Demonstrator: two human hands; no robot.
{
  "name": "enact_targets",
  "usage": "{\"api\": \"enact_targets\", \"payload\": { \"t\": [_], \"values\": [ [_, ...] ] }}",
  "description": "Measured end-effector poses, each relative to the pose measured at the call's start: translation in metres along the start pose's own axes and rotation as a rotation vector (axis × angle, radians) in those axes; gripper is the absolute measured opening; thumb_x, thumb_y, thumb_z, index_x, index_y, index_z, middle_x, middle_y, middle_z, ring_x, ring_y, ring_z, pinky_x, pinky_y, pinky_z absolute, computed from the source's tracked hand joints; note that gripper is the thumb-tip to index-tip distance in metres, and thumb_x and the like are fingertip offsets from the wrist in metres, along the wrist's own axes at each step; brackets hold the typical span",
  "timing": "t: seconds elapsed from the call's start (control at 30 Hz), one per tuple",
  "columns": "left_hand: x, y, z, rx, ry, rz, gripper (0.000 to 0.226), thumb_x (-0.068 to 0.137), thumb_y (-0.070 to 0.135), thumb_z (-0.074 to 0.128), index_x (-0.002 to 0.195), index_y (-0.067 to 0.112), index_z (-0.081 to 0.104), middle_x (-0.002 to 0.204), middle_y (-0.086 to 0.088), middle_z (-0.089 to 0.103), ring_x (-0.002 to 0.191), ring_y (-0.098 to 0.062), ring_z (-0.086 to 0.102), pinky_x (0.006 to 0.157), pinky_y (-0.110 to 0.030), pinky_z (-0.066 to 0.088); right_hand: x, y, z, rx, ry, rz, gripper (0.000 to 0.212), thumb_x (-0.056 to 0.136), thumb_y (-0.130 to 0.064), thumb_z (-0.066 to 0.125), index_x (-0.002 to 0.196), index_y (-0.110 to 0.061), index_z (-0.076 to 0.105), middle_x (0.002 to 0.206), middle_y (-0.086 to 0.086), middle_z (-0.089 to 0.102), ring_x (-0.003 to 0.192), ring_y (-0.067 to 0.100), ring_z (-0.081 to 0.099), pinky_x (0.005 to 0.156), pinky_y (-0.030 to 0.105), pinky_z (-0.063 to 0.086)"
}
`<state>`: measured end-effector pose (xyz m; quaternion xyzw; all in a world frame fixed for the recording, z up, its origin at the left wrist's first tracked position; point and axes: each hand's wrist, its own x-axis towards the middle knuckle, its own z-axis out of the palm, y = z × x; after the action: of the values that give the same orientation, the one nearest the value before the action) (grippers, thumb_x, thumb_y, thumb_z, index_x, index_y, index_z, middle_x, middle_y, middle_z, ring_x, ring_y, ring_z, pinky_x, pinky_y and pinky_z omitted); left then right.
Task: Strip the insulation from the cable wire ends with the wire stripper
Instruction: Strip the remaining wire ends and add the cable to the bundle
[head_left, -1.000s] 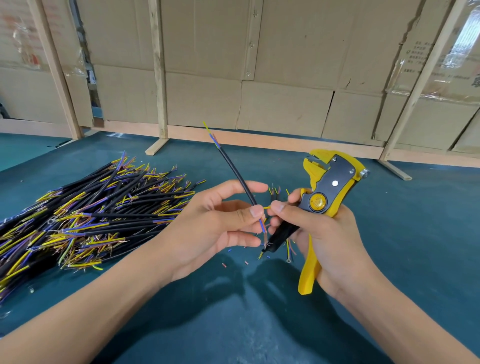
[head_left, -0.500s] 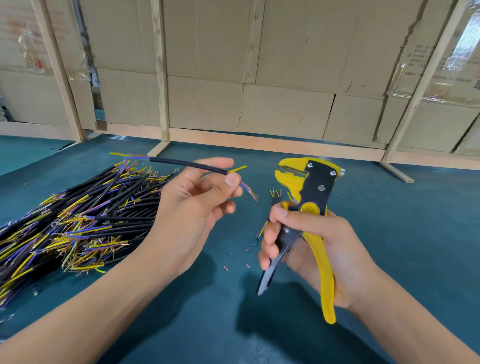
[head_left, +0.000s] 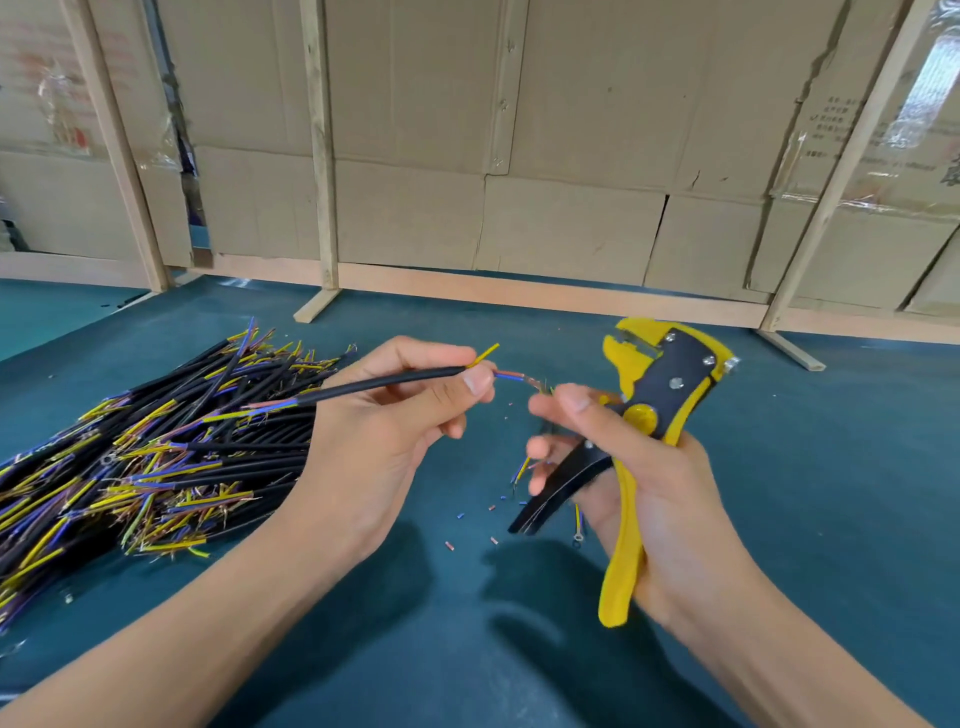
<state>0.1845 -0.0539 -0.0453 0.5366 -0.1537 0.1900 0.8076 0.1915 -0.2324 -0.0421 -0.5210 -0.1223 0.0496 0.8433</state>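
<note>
Two hands: both raised over the teal table (head_left: 831, 467), close together but not touching.
Left hand (head_left: 384, 441): thumb and forefinger pinch a black cable (head_left: 384, 383) near its right end; the other fingers curl beneath it.
Cable: lies nearly level, tilted up toward the right; its left end reaches over the pile and shows coloured cores fanned out of the sheath.
Cable's right end: a yellow core (head_left: 483, 354) points up and to the right; a blue core and a brown core (head_left: 511, 375) run right, ending in bare copper strands just beside the right thumb tip.
Right hand (head_left: 660, 499): wrapped round the handles of a yellow and black wire stripper (head_left: 660, 395); thumb laid across the tool near its round yellow pivot, fingers curled over the black handle, yellow handle lying against the palm.
Wire stripper: head up and away from the person, its toothed jaws slightly parted and holding nothing; the cable end sits to the left of the head, apart from it.
Cable pile (head_left: 145, 457): many black cables with yellow, blue and brown cores heaped on the table at left.
Insulation scraps (head_left: 460, 516): small coloured bits scattered on the table beneath the hands.
Background: cardboard panels (head_left: 571, 156) behind wooden posts (head_left: 322, 156).
</note>
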Motion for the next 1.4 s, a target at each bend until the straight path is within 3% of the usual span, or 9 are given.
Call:
{"api": "enact_targets", "payload": {
  "t": [0.1, 0.27, 0.47, 0.63, 0.8, 0.9, 1.2, 1.27, 1.4],
  "values": [
    [-0.003, -0.003, 0.003, 0.065, -0.053, -0.012, 0.018, 0.067, 0.018, 0.085, 0.083, 0.018, 0.077, 0.083, -0.017, 0.074, 0.077, -0.03, 0.062, 0.059, -0.026, 0.045, 0.004, -0.004, -0.006, -0.008, -0.023, -0.071, 0.018, 0.076, -0.013, 0.079, 0.09, -0.003, 0.074, 0.1, 0.027, 0.073, 0.077, 0.033, 0.067, 0.058, 0.039, 0.053],
    [-0.006, -0.004, 0.007, 0.179, -0.108, -0.042, 0.024, 0.065, 0.025, 0.087, 0.085, 0.016, 0.077, 0.086, -0.022, 0.073, 0.067, -0.026, 0.055, 0.06, -0.027, 0.046, 0.007, -0.003, -0.011, -0.091, -0.067, -0.105, 0.018, 0.07, -0.003, 0.08, 0.086, -0.008, 0.075, 0.079, 0.021, 0.07, 0.068, 0.034, 0.064, 0.059, 0.04, 0.053],
    [-0.006, -0.001, 0.009, 0.214, -0.117, -0.075, 0.015, 0.07, 0.011, 0.085, 0.082, 0.012, 0.076, 0.076, -0.017, 0.072, 0.06, -0.019, 0.057, 0.057, -0.024, 0.046, 0.009, -0.003, -0.015, -0.175, -0.035, -0.072, 0.027, 0.066, -0.003, 0.082, 0.091, -0.004, 0.071, 0.077, 0.019, 0.07, 0.067, 0.036, 0.062, 0.061, 0.04, 0.053],
    [-0.003, 0.003, 0.007, 0.353, -0.173, -0.134, 0.013, 0.075, -0.001, 0.08, 0.085, 0.001, 0.072, 0.071, -0.012, 0.07, 0.055, -0.011, 0.059, 0.052, -0.017, 0.044, 0.011, -0.007, -0.018, -0.234, -0.003, -0.054, 0.023, 0.065, -0.006, 0.083, 0.086, -0.009, 0.073, 0.076, 0.019, 0.071, 0.063, 0.036, 0.061, 0.062, 0.042, 0.052],
    [-0.004, 0.007, 0.004, 0.445, -0.285, -0.21, 0.016, 0.071, 0.003, 0.082, 0.083, 0.013, 0.077, 0.073, -0.005, 0.071, 0.059, -0.013, 0.058, 0.058, -0.022, 0.049, 0.011, -0.007, -0.018, -0.271, 0.002, -0.054, 0.025, 0.064, -0.008, 0.083, 0.086, -0.01, 0.072, 0.078, 0.023, 0.07, 0.062, 0.037, 0.061, 0.062, 0.043, 0.053],
    [-0.005, 0.007, 0.005, 0.459, -0.25, -0.19, 0.014, 0.078, -0.002, 0.079, 0.082, 0.012, 0.076, 0.072, -0.007, 0.07, 0.059, -0.015, 0.058, 0.06, -0.023, 0.049, 0.01, -0.006, -0.018, -0.28, -0.003, -0.07, 0.025, 0.064, -0.009, 0.083, 0.086, -0.009, 0.071, 0.079, 0.023, 0.07, 0.06, 0.036, 0.06, 0.063, 0.044, 0.052],
    [-0.006, 0.006, 0.004, 0.755, -0.205, -0.048, 0.009, 0.084, 0.022, 0.078, 0.076, 0.021, 0.075, 0.069, -0.006, 0.068, 0.059, -0.016, 0.055, 0.057, -0.035, 0.045, 0.009, -0.004, -0.018, -0.352, 0.019, -0.17, 0.023, 0.071, -0.008, 0.084, 0.089, -0.005, 0.07, 0.075, 0.015, 0.071, 0.061, 0.032, 0.061, 0.065, 0.041, 0.053],
    [-0.007, 0.0, 0.002, 0.849, -0.179, 0.068, 0.011, 0.086, 0.02, 0.077, 0.076, 0.023, 0.074, 0.069, 0.001, 0.068, 0.059, -0.014, 0.057, 0.057, -0.029, 0.044, 0.008, -0.004, -0.017, -0.349, 0.019, -0.183, 0.013, 0.08, -0.01, 0.082, 0.084, -0.006, 0.071, 0.074, 0.019, 0.07, 0.063, 0.032, 0.062, 0.065, 0.043, 0.053],
    [-0.006, -0.003, -0.005, 1.016, -0.111, 0.409, 0.006, 0.087, 0.01, 0.076, 0.085, 0.016, 0.075, 0.077, 0.008, 0.068, 0.07, -0.017, 0.061, 0.066, -0.024, 0.047, 0.01, -0.006, -0.017, -0.227, -0.014, -0.066, 0.023, 0.082, -0.03, 0.078, 0.077, -0.008, 0.075, 0.07, 0.02, 0.066, 0.062, 0.033, 0.064, 0.059, 0.04, 0.055]
  ]
}}
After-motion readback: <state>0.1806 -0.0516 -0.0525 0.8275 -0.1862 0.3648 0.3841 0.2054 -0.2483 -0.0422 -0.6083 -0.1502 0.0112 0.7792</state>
